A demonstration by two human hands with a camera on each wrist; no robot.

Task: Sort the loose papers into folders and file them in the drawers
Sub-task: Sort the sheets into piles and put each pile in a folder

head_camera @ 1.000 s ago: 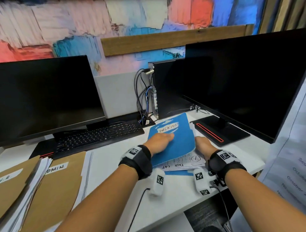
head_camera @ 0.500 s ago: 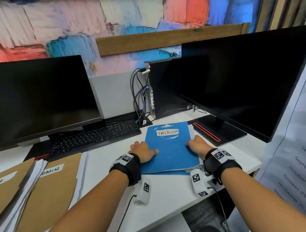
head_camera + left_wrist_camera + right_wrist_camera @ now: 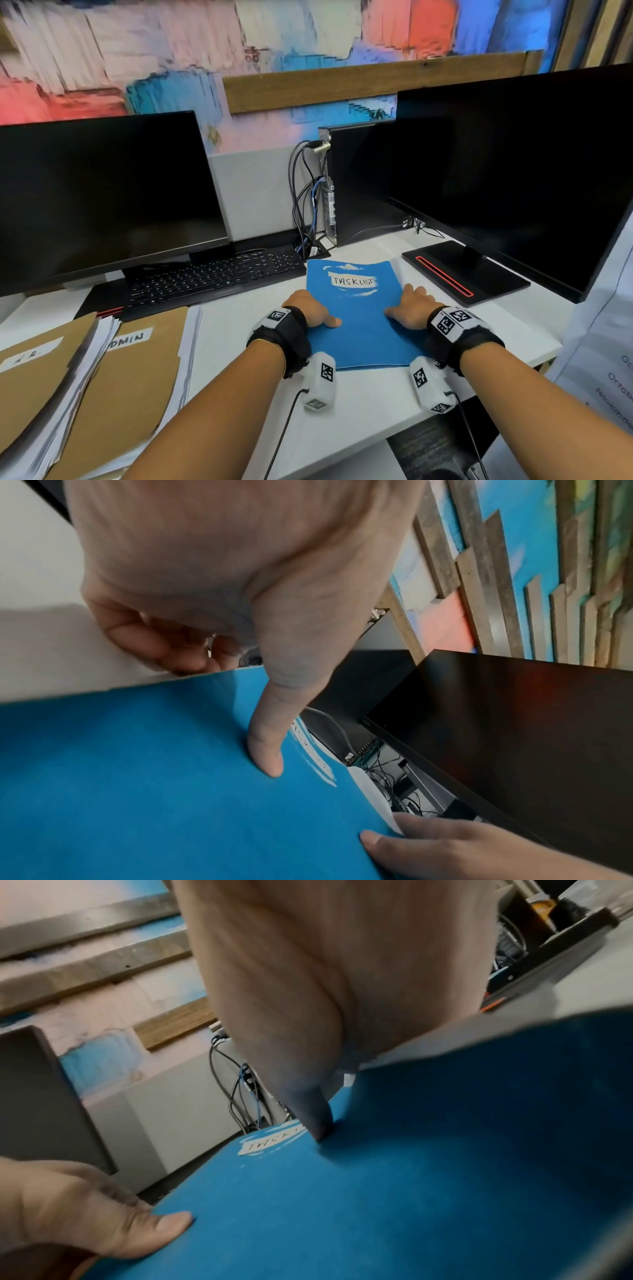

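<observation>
A blue folder (image 3: 356,329) labelled TASK LIST lies closed and flat on the white desk (image 3: 239,342), between the keyboard and the right monitor's base. My left hand (image 3: 310,311) holds its left edge, thumb pressed on the cover (image 3: 154,777) and fingers (image 3: 164,647) curled at the edge. My right hand (image 3: 411,308) holds the right edge the same way, thumb on the cover (image 3: 411,1191). A strip of white paper (image 3: 373,796) peeks out along that right edge. Brown folders (image 3: 137,377), one labelled ADMIN, lie at the left with loose white papers (image 3: 92,353) between them.
A black keyboard (image 3: 212,277) and monitor (image 3: 102,198) stand behind at the left. The second monitor (image 3: 513,171) with its base (image 3: 466,270) stands to the right, a small PC (image 3: 359,181) with cables between them. A printed sheet (image 3: 609,325) hangs at the right edge.
The folder's raised cover came down over the papers and now lies flat. My left hand slid off the cover's top to its left edge; the right hand stayed at the right edge.
</observation>
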